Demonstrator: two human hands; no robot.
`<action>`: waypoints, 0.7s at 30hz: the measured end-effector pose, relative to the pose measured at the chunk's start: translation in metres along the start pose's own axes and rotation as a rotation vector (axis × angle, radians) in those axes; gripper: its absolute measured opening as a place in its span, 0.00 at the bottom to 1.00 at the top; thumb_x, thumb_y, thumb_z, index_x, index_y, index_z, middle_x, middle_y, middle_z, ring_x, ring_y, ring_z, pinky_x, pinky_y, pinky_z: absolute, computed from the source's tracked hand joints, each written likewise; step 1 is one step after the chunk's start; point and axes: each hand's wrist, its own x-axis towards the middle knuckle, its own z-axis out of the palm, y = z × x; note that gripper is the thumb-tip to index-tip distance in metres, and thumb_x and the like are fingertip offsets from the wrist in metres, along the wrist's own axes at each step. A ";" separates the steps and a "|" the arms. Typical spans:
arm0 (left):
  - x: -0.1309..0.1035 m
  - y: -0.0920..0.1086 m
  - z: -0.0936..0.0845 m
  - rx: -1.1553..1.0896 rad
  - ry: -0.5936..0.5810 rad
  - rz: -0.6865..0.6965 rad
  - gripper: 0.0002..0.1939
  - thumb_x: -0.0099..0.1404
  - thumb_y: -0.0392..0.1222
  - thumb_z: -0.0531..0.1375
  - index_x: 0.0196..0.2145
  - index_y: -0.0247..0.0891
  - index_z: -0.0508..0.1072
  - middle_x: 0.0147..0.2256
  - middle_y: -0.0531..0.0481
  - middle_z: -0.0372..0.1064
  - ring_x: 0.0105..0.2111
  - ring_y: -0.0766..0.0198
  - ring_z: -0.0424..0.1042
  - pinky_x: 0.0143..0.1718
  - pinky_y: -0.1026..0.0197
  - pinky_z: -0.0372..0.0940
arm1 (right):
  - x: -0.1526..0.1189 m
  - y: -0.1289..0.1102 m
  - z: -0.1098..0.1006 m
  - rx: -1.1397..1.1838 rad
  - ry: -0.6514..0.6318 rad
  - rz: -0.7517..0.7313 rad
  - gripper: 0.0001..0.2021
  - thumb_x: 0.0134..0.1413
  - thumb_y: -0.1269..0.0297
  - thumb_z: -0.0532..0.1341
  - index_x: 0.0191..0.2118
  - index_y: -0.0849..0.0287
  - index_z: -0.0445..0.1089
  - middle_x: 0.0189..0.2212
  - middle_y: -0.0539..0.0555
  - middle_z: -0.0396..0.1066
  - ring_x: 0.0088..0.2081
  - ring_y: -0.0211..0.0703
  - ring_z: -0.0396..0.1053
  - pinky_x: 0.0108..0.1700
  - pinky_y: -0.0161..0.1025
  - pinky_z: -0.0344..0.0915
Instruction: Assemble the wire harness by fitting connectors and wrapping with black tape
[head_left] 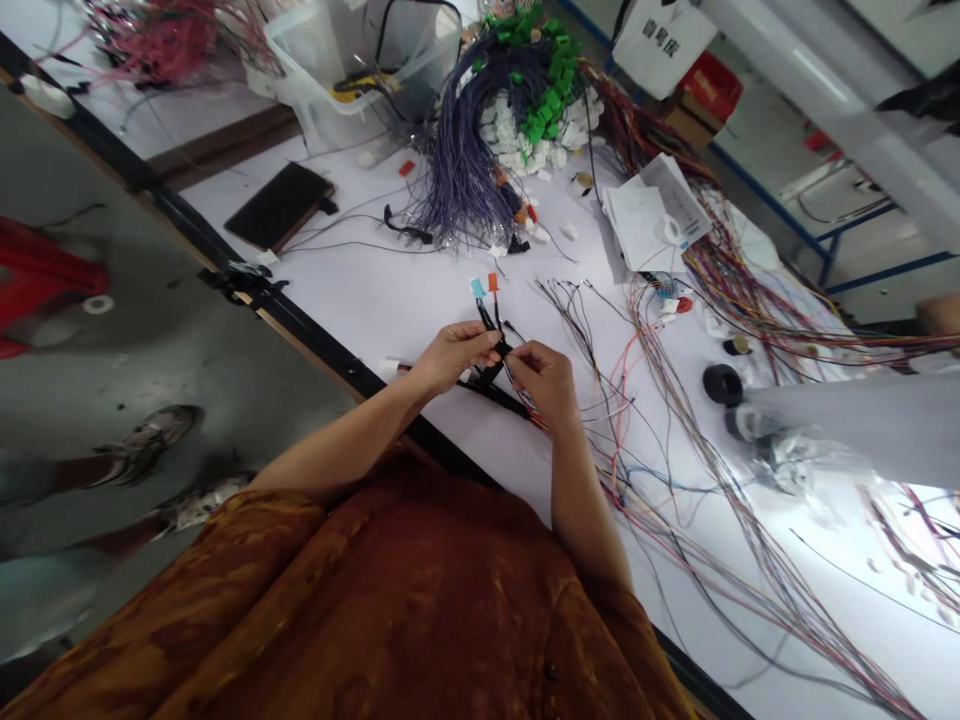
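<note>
Near the table's front edge, my left hand (459,354) pinches a black-wrapped wire bundle (486,318) close to its connector end. Beyond the fingers stick out a light blue connector (478,288) and an orange connector (493,283). Close beside it on the right, my right hand (545,378) has thumb and finger closed on the same bundle, at a black piece that looks like tape. Red, orange and black wires run out below my right hand toward the lower right. The fingertips partly hide the wrapped spot.
Purple wires (457,150) with green connectors lie at the back centre, beside a clear plastic bin (307,85). A dark phone-like slab (277,205) is at left. Long loose wires (705,450) and a black tape roll (722,384) lie at right. Another person's shoes (161,440) show at left.
</note>
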 end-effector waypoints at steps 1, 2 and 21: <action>0.000 0.000 -0.001 0.003 -0.009 0.001 0.16 0.52 0.46 0.72 0.30 0.33 0.75 0.23 0.53 0.73 0.24 0.72 0.72 0.30 0.68 0.68 | 0.000 -0.001 -0.001 0.002 -0.016 0.003 0.08 0.52 0.61 0.63 0.28 0.59 0.69 0.18 0.45 0.63 0.20 0.32 0.61 0.24 0.32 0.58; 0.001 0.000 -0.002 0.003 -0.017 -0.001 0.16 0.51 0.46 0.73 0.32 0.33 0.76 0.23 0.53 0.73 0.24 0.72 0.72 0.30 0.68 0.68 | 0.001 -0.001 -0.002 0.004 -0.034 0.005 0.08 0.52 0.61 0.63 0.27 0.59 0.69 0.18 0.45 0.63 0.20 0.32 0.61 0.24 0.32 0.58; -0.003 0.006 0.000 0.274 -0.027 0.219 0.21 0.52 0.57 0.70 0.27 0.34 0.76 0.22 0.51 0.73 0.24 0.68 0.72 0.30 0.65 0.69 | 0.047 -0.030 0.019 0.030 0.060 -0.080 0.09 0.53 0.61 0.61 0.25 0.58 0.67 0.20 0.46 0.60 0.24 0.33 0.55 0.27 0.34 0.55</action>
